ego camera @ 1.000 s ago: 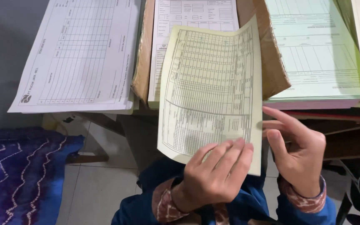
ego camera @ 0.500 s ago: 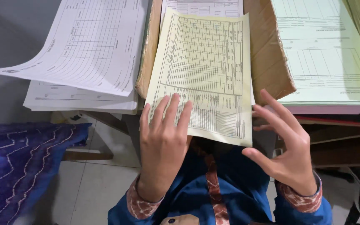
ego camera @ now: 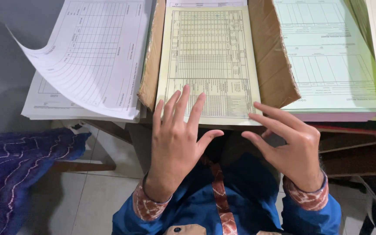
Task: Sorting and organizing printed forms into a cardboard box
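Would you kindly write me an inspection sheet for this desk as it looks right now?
Surface: wooden desk, mostly covered by paper.
Job's things: yellow printed form lying flat in an open cardboard folder.
Clutter: white form stack at left with its top sheet curling up; green form stack at right.
Hands: left hand open, fingertips on the yellow form's lower edge; right hand open, fingertips at its lower right corner.
Cables: nothing seen.
Surroundings: purple patterned cloth lower left, tiled floor.
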